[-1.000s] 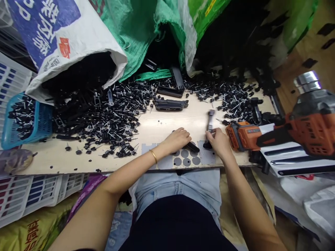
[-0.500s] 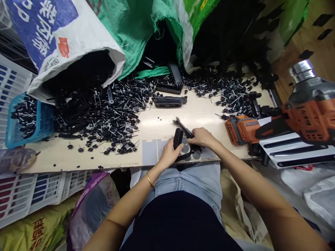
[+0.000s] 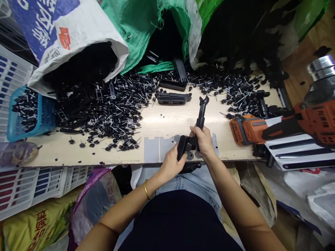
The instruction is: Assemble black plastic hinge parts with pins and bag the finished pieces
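Left hand [image 3: 171, 164] clasped round black block [image 3: 181, 149]; right hand [image 3: 205, 142] gripping black bar [image 3: 201, 115], tip towards twelve o'clock. Connection unclear. Drill [image 3: 281, 129] at three o'clock from hands.

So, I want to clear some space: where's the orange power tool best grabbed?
Probably by its dark handle, from above, with the right hand, the nearer one, once freed of its black part. It lies on its side, leaving that narrow handle exposed between the battery and the bulkier body.
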Demonstrator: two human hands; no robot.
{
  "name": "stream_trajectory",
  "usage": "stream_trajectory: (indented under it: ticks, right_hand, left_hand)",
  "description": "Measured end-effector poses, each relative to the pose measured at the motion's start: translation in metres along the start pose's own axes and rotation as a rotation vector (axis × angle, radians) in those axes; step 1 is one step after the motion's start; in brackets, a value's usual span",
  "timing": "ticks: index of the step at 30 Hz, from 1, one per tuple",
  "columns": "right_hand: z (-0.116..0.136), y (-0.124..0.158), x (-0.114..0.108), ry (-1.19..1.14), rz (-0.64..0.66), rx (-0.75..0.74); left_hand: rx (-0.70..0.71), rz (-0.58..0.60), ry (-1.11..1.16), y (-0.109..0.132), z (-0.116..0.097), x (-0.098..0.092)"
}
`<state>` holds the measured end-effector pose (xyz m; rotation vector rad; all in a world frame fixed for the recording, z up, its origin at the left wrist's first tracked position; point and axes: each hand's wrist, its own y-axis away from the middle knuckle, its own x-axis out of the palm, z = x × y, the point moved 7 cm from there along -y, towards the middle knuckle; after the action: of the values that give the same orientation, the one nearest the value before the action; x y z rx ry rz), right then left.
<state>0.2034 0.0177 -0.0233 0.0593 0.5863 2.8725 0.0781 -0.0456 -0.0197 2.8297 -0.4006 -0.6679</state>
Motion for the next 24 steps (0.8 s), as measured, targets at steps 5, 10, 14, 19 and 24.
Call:
stream_trajectory:
  ticks: [5,10,14,19,24]
  right_hand:
    - [-0.014,0.014,0.011,-0.326,0.156,0.199]
    - [-0.021,0.018,0.008,-0.360,0.169,0.286]
    - [-0.017,0.021,0.011,-0.338,0.209,0.246]
    - [-0.009,0.025,0.015,-0.344,0.195,0.174]
    - [-0.004,0.025,0.018,-0.367,0.247,0.163]
  left_hand:
    - [0.005,0.141,0.025,0.001,0.006,-0.002]
    - [-0.004,0.164,0.053,0.006,0.006,-0.005]
    - [0.030,0.121,0.017,0.009,-0.001,-0.008]
    - [-0.041,0.139,0.044,0.014,0.000,-0.007]
    - [0.005,0.040,0.015,0.018,-0.009,-0.010]
